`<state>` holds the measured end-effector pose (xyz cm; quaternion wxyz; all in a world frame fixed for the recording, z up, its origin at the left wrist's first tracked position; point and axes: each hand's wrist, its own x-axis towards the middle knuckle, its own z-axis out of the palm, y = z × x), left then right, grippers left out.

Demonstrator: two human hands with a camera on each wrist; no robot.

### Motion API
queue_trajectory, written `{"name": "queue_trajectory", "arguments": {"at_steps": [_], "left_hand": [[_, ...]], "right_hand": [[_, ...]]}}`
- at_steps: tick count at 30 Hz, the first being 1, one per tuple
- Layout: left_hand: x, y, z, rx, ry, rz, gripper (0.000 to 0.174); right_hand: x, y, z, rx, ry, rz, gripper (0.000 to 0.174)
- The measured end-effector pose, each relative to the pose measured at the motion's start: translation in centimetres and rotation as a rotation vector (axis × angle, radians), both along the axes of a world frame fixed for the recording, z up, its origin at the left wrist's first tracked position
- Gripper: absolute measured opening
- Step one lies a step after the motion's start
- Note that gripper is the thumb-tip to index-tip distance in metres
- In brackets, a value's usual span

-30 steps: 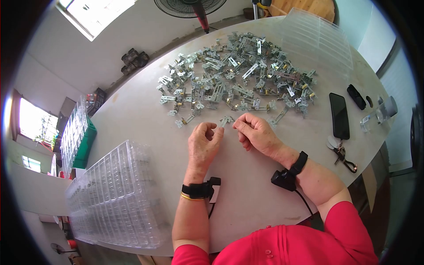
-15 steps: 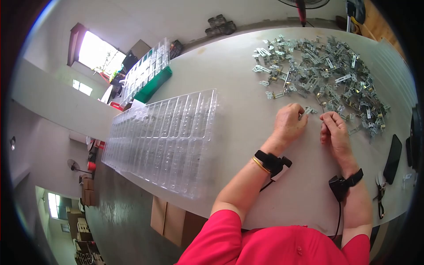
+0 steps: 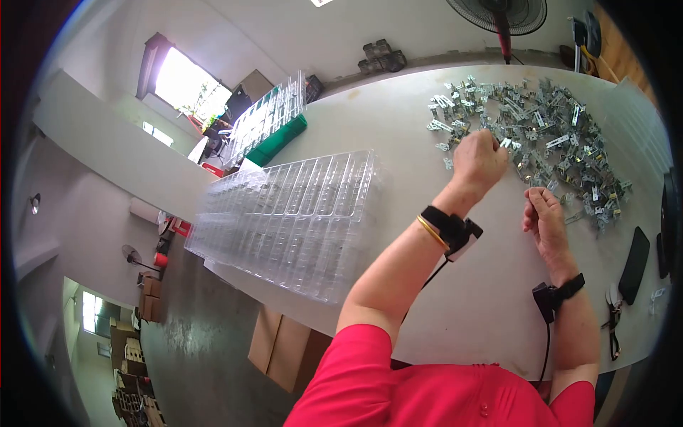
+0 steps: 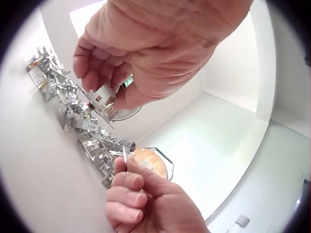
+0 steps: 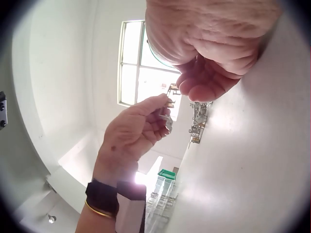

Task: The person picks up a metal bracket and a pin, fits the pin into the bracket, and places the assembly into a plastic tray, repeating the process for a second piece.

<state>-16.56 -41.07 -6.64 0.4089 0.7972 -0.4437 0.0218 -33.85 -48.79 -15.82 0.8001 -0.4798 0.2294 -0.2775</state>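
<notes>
My left hand (image 3: 480, 164) is raised at the near left edge of a pile of small metal fittings (image 3: 562, 135). Between its thumb and fingers it pinches one small metal fitting (image 4: 102, 96), silvery with brass-coloured bits. Lower and to the right, my right hand (image 3: 546, 220) is held with curled fingers near the pile's front edge. A thin silvery metal piece (image 4: 125, 155) sticks up between its thumb and forefinger in the left wrist view; most of it is hidden by the fingers. The two hands are apart.
Stacked clear plastic trays (image 3: 299, 220) stand on the table's left side. Behind them is a green box (image 3: 277, 141) with clear trays on top. At right lie a phone (image 3: 633, 265) and a dark-handled tool (image 3: 612, 320). Another clear tray (image 3: 637, 121) lies beyond the pile.
The head view has swung left. My left hand, low beside a fitting at the pile's front half a second ago, has risen forward with a fitting. The right hand has hardly moved.
</notes>
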Motion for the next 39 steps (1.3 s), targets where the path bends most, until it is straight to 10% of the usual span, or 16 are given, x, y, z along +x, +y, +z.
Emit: {"name": "queue_trajectory", "arguments": {"at_steps": [18, 26, 39], "left_hand": [[20.9, 17.6, 11.5, 0.254, -0.060, 0.405, 0.031], [29.4, 32.6, 8.6, 0.343, 0.222, 0.783, 0.016], [30.3, 37.6, 4.2, 0.538, 0.241, 0.961, 0.018]], "right_hand": [[0.1, 0.2, 0.4, 0.006, 0.029, -0.009, 0.018], [0.2, 0.2, 0.1, -0.026, 0.065, -0.006, 0.018], [0.2, 0.4, 0.0, -0.055, 0.110, -0.030, 0.017]]}}
